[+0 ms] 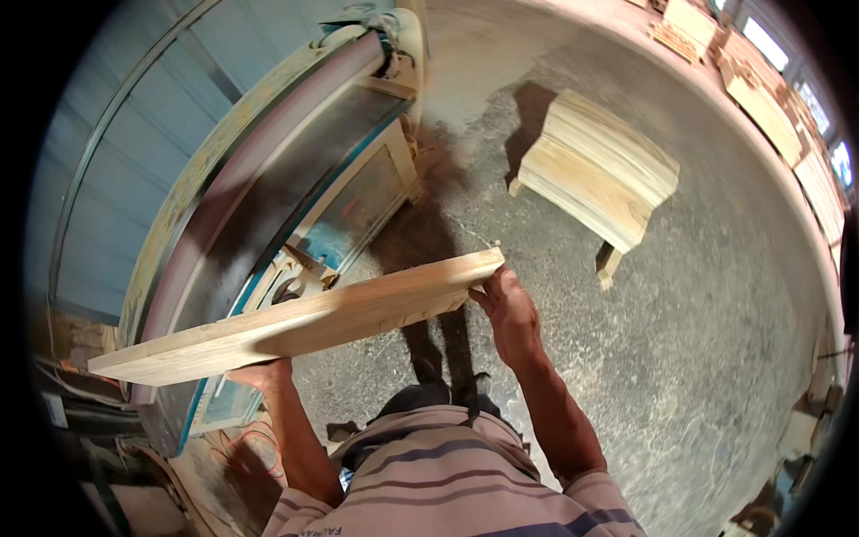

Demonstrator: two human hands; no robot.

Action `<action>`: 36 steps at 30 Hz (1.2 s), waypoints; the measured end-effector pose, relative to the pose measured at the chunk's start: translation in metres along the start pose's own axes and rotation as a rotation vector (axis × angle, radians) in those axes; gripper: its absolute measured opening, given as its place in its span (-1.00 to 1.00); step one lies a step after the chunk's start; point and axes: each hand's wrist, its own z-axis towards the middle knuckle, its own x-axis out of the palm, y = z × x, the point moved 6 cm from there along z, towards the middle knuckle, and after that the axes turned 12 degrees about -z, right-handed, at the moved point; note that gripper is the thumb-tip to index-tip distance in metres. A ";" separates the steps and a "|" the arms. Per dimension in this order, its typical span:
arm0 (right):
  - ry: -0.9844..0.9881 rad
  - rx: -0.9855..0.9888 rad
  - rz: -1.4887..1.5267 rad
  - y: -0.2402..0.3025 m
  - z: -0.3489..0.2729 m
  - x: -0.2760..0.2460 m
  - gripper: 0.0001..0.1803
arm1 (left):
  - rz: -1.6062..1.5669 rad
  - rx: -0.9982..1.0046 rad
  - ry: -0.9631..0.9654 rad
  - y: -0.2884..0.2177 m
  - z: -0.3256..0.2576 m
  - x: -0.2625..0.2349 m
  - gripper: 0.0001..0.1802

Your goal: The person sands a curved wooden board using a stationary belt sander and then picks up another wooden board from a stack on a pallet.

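Note:
A thick pale wooden board (358,304) is held up in front of me, tilted so that its right end is higher in the view. My left hand (259,371) supports its lower edge toward the left, with the fingers partly hidden behind the wood. At the right end, my right hand (512,318) grips the board with thumb and fingers closed around its edge. The board's left end overlaps a long machine with a pinkish belt (237,183), which looks like a belt sander; whether they touch I cannot tell.
Pale boards (599,166) lie side by side on a low wooden stand at the far right. Under the machine is a blue-edged frame (358,206). An orange cord (259,438) lies at lower left. Stacked timber (756,98) lines the far right wall.

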 end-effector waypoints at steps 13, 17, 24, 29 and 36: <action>0.095 -0.218 -0.493 -0.002 0.047 0.079 -0.62 | -0.221 -0.031 -0.124 -0.007 0.060 -0.081 -0.28; 0.039 -0.298 -0.473 -0.009 0.061 0.107 -0.65 | -0.256 -0.001 -0.147 -0.024 0.080 -0.096 -0.28; -0.095 -0.108 -0.376 -0.036 0.085 0.142 -0.60 | -0.231 0.094 -0.299 -0.038 0.096 -0.122 -0.20; -0.063 -0.107 -0.498 -0.059 0.122 0.144 -0.58 | -0.281 0.131 -0.373 -0.032 0.104 -0.147 -0.16; 0.071 -0.110 -0.686 -0.080 0.213 0.157 -0.58 | -0.150 0.134 -0.586 0.006 0.104 -0.132 -0.36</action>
